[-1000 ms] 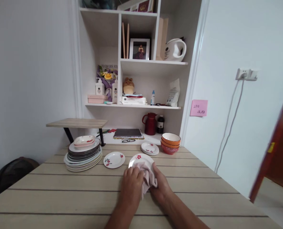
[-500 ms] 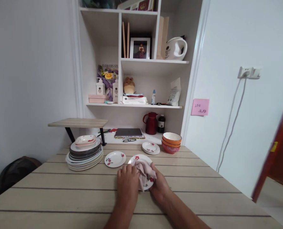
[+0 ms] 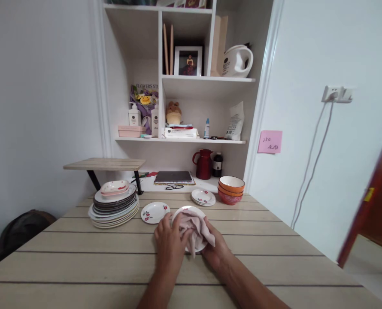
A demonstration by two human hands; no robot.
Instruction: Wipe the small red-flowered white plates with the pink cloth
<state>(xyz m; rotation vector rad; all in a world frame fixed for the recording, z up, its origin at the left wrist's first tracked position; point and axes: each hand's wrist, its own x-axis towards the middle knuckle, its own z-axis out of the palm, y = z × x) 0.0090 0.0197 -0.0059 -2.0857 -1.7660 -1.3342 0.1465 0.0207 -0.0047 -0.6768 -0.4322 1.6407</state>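
A pale pink cloth lies bunched over a small white plate, hiding most of its face. The plate is above the tabletop in front of me. My left hand is at the left side of the plate, fingers bent and thumb against the cloth, gripping its left part. My right hand grips the plate's right edge from the side and below, with cloth draped close to its fingers. A second floral plate lies flat just beyond my left hand.
On the wooden table, stacked plates topped by a small dish stand left. Small floral plates and stacked bowls sit at the back right. A raised wooden stand is back left; a red jug stands behind.
My left hand's fingers have lifted and spread a little at the plate's left side. The cloth has spread over more of the plate, covering the lower flower. My right hand keeps its hold.
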